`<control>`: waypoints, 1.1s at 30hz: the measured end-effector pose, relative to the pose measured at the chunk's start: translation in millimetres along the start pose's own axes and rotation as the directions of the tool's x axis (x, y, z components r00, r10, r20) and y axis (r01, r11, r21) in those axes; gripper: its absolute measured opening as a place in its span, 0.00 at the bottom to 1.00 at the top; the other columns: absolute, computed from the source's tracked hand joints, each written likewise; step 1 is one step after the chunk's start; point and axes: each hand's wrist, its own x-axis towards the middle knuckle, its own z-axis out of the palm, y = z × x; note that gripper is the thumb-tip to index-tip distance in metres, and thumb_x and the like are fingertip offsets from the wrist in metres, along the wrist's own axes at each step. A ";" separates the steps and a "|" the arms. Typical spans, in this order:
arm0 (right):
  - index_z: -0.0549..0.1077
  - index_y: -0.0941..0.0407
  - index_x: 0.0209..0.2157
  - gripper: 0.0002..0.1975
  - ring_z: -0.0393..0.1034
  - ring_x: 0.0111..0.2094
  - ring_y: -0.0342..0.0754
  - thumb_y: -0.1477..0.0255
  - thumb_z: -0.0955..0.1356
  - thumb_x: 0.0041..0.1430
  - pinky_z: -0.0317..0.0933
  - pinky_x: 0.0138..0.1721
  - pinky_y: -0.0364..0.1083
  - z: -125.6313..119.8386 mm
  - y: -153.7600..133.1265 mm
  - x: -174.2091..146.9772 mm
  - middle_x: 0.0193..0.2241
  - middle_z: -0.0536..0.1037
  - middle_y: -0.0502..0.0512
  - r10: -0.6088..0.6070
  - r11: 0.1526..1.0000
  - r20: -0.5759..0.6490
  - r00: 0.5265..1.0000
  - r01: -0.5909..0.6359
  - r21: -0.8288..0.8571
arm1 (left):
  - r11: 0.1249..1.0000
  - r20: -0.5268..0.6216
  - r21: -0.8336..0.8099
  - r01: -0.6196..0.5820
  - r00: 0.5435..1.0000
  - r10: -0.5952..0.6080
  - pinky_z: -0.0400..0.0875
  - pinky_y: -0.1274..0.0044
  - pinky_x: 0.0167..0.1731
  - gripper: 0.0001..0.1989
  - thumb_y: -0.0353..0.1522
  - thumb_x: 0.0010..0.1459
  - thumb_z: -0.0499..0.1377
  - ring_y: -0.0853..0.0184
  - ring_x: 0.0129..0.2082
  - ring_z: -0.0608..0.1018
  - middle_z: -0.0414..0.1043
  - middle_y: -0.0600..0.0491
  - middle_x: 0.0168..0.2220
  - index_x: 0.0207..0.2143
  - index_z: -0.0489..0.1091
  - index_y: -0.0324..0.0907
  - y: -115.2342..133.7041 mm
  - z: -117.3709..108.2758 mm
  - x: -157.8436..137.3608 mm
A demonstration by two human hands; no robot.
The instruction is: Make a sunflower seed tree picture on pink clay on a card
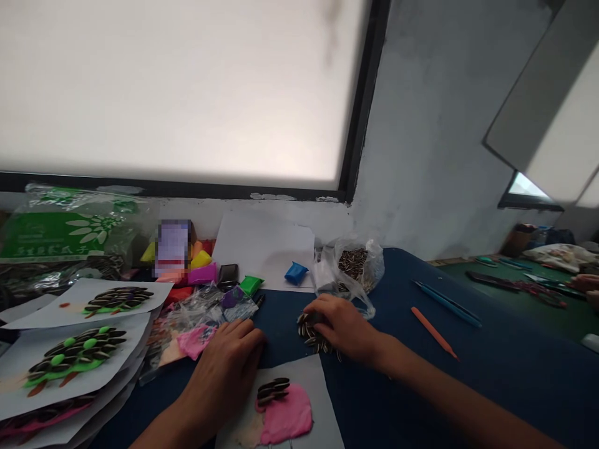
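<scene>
A sheet of white paper (325, 405) lies before me, bearing a flat patch of pink clay (290, 418) with several sunflower seeds (274, 391) set at its upper left. My left hand (229, 358) rests at the sheet's left side, fingers curled in and closed. Whatever it may hold is hidden under the palm. At the loose pile of striped sunflower seeds (314, 340), my right hand (346, 327) has its thumb and fingers pinched together at the seeds. Its fingertips are partly hidden.
Behind the pile stands a clear plastic bag of seeds (353, 265). An orange tool (433, 332) and blue tweezers (447, 302) lie right. At left are stacked papers with seed hedgehogs (84, 352), clay packets (253, 285) and a green seed bag (56, 234). Another person's hand (584, 284) shows far right.
</scene>
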 end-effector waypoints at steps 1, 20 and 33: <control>0.76 0.58 0.51 0.18 0.73 0.45 0.46 0.85 0.69 0.60 0.65 0.46 0.42 -0.7 -1.1 -0.2 0.49 0.77 0.58 -0.005 1.000 -0.020 1.000 0.005 0.003 | 1.000 -0.004 0.000 -0.001 1.000 0.001 0.64 0.67 0.32 0.19 0.27 0.66 0.43 0.57 0.31 0.74 0.71 0.48 0.30 0.31 0.72 0.42 0.0 -0.1 -0.1; 0.79 0.59 0.35 0.09 0.74 0.36 0.51 0.84 0.67 0.60 0.61 0.34 0.44 -11.6 -1.4 -4.3 0.36 0.81 0.59 0.068 0.991 0.118 0.991 -0.054 -0.120 | 1.000 -0.006 -0.016 0.004 1.000 -0.004 0.63 0.69 0.32 0.17 0.29 0.66 0.45 0.59 0.31 0.73 0.71 0.50 0.30 0.31 0.70 0.44 -0.8 -0.5 0.5; 0.78 0.60 0.44 0.13 0.74 0.37 0.52 0.79 0.73 0.56 0.62 0.33 0.44 -43.7 -1.8 -9.3 0.40 0.79 0.60 0.156 0.982 0.249 0.956 -0.123 -0.143 | 1.000 0.015 -0.020 0.018 1.000 -0.018 0.63 0.67 0.31 0.18 0.29 0.66 0.44 0.57 0.31 0.73 0.71 0.48 0.30 0.31 0.71 0.42 0.4 -0.2 -0.1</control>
